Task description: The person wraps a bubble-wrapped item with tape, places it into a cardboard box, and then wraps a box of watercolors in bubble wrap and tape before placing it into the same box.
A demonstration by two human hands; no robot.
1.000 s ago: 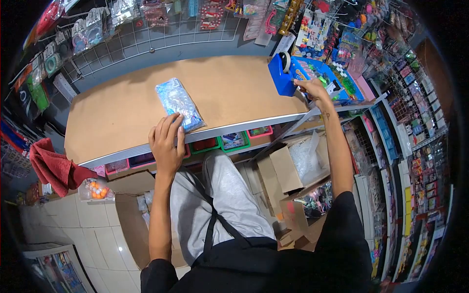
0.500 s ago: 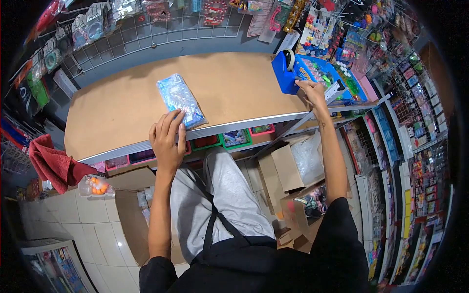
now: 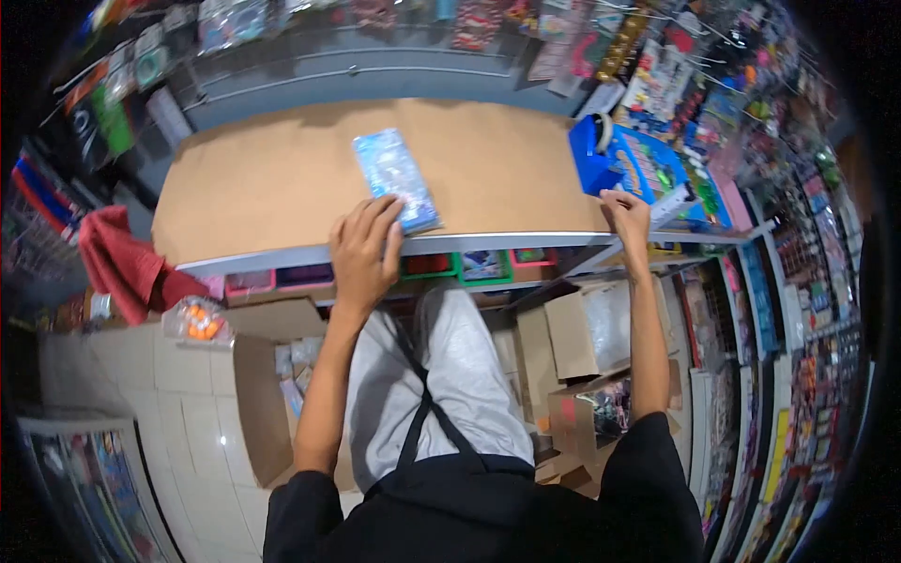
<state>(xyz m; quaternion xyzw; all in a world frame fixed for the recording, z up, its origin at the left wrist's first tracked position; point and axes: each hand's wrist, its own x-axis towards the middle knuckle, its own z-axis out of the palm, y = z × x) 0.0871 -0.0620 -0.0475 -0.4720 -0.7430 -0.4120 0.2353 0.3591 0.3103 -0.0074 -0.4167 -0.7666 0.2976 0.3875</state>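
On the brown shelf top (image 3: 272, 188) lies a blue, shiny plastic-wrapped packet (image 3: 392, 174), tilted slightly. My left hand (image 3: 366, 244) is at the shelf's front edge with its fingers spread, the fingertips at the packet's lower left side. At the right end of the shelf stands a blue tape dispenser (image 3: 593, 159) with a roll of tape. My right hand (image 3: 627, 218) is just below the dispenser's front corner, its fingers bent together; whether anything small is between them is too blurred to tell.
Blue display boxes (image 3: 648, 164) stand right of the dispenser. A red cloth (image 3: 122, 258) hangs at the shelf's left end, above a bag of orange balls (image 3: 199, 322). Open cartons (image 3: 258, 403) stand on the floor. Hanging goods line the wall rack (image 3: 347, 70).
The view has shifted, so the shelf and packet appear farther right. My right hand has drawn down toward the shelf's front edge, its fingers closing. My left hand stays by the packet.
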